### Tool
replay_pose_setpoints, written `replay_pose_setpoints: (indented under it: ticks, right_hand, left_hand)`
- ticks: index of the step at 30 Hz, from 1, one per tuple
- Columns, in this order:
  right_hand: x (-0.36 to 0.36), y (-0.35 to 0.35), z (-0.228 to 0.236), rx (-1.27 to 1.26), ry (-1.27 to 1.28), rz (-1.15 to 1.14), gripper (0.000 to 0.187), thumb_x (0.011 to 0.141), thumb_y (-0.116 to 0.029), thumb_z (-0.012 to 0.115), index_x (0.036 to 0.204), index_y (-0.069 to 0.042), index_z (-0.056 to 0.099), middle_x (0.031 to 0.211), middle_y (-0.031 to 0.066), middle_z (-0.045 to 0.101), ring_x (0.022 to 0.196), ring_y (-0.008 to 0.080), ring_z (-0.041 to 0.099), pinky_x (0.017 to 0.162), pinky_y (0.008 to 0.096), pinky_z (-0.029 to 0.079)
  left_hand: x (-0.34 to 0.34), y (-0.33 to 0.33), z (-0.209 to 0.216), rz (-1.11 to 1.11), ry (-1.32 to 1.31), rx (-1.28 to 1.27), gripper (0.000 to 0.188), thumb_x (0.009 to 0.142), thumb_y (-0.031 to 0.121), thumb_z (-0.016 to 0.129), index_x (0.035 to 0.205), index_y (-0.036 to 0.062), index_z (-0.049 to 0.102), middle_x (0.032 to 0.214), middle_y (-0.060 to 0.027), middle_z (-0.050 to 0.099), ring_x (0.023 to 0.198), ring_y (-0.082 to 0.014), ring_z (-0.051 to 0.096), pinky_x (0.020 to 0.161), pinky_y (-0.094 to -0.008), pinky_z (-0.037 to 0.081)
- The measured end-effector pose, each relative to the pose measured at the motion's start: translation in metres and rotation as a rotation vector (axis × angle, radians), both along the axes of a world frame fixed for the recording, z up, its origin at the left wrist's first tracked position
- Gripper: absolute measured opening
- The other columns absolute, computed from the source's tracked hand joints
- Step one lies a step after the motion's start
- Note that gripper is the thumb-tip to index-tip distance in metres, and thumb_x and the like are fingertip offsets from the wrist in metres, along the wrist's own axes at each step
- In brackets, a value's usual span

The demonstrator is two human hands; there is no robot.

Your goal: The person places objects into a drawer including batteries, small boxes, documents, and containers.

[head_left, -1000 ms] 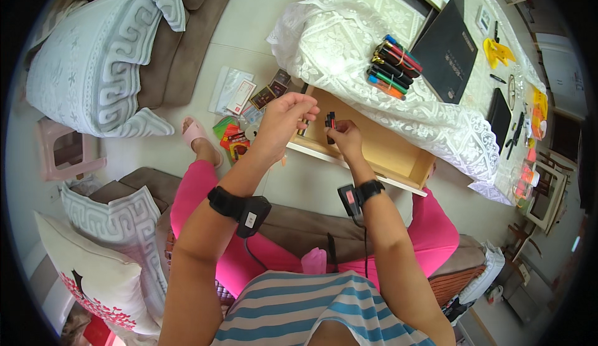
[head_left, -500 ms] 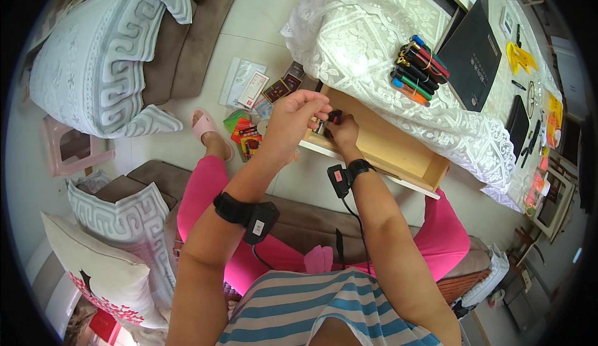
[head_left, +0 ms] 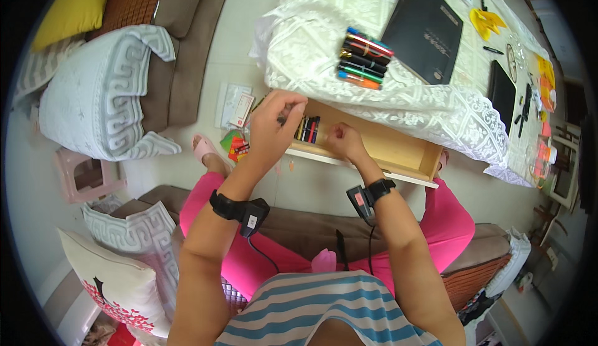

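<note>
A pulled-out wooden drawer [head_left: 398,149] with a pale front lies before me. In its left part a row of pens or markers [head_left: 308,129] sits side by side, with yellow, black and red barrels. My left hand [head_left: 277,121] is at the drawer's left end, its fingers curled closed. A small dark bit shows by its thumb, too little to name. My right hand [head_left: 346,140] hovers over the drawer just right of the pens, apart from them, fingers curled in with nothing visible in them. Each wrist wears a black strapped device.
Bundled markers [head_left: 364,59] lie on the lace tablecloth [head_left: 299,53] above the drawer, beside a black folder [head_left: 427,31]. A yellow item [head_left: 486,22] and a black tablet-like slab [head_left: 501,93] are farther right. Cards and packets [head_left: 235,143] lie on the floor at left, near a pink stool [head_left: 90,174].
My right hand has moved right, away from the drawer's left end, where it gripped something dark. The row of pens now shows there. My left hand stays raised and curled; the view has shifted.
</note>
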State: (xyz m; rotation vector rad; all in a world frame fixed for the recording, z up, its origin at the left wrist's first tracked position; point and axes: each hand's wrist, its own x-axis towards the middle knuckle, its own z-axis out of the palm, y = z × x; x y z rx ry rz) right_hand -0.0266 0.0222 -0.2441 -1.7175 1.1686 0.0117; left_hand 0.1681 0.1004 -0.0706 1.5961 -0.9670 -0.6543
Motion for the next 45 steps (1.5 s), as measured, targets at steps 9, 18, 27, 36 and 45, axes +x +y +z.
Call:
replay_pose_setpoints:
  ticks: [9,18,27,36,45]
  right_hand:
    - [-0.062,-0.02,0.133,0.248,-0.312,-0.001,0.027,0.08,-0.017,0.065,0.098,0.002,0.059,0.078,0.002,0.059,0.07,0.0082,0.053,0.065,0.023,0.046]
    - [-0.109,-0.044,0.174,0.191,-0.31,0.014,0.025,0.08,-0.014,0.063,0.097,0.003,0.058,0.076,0.0068,0.06,0.069,0.0117,0.055,0.066,0.0249,0.047]
    - [-0.135,-0.054,0.196,0.168,-0.408,0.139,0.023,0.08,-0.014,0.062,0.094,0.003,0.058,0.082,0.0132,0.064,0.076,0.0195,0.062,0.07,0.0294,0.049]
    - [-0.154,-0.057,0.21,0.027,-0.533,0.075,0.024,0.079,-0.014,0.062,0.093,0.005,0.058,0.083,0.015,0.062,0.076,0.0218,0.062,0.07,0.0306,0.049]
    - [-0.172,-0.052,0.209,-0.08,-0.479,0.139,0.022,0.079,-0.013,0.063,0.093,0.003,0.058,0.084,0.0142,0.061,0.077,0.0234,0.06,0.068,0.0314,0.048]
  left_hand:
    - [-0.03,-0.039,0.04,-0.075,-0.405,-0.153,0.011,0.077,0.0,0.063,0.088,0.0,0.062,0.087,-0.0079,0.061,0.075,-0.0155,0.057,0.064,-0.0248,0.046]
    - [-0.04,-0.126,0.074,-0.259,-1.025,-0.042,0.038,0.07,0.001,0.065,0.106,0.0027,0.057,0.109,-0.0089,0.057,0.106,-0.0283,0.049,0.088,-0.0379,0.039]
    - [-0.047,-0.143,0.072,-0.311,-1.185,0.174,0.044,0.065,-0.003,0.064,0.108,0.0016,0.055,0.1,-0.0137,0.051,0.094,-0.0316,0.049,0.081,-0.0388,0.042]
    - [-0.076,-0.09,0.099,-0.198,-0.737,0.004,0.037,0.077,0.0,0.063,0.111,-0.0004,0.048,0.104,-0.0098,0.052,0.093,-0.0182,0.055,0.085,-0.0292,0.044]
    - [-0.119,0.011,0.001,-0.463,-0.254,0.498,0.049,0.074,0.003,0.066,0.118,0.0021,0.046,0.103,-0.0152,0.054,0.096,-0.0252,0.054,0.084,-0.0318,0.044]
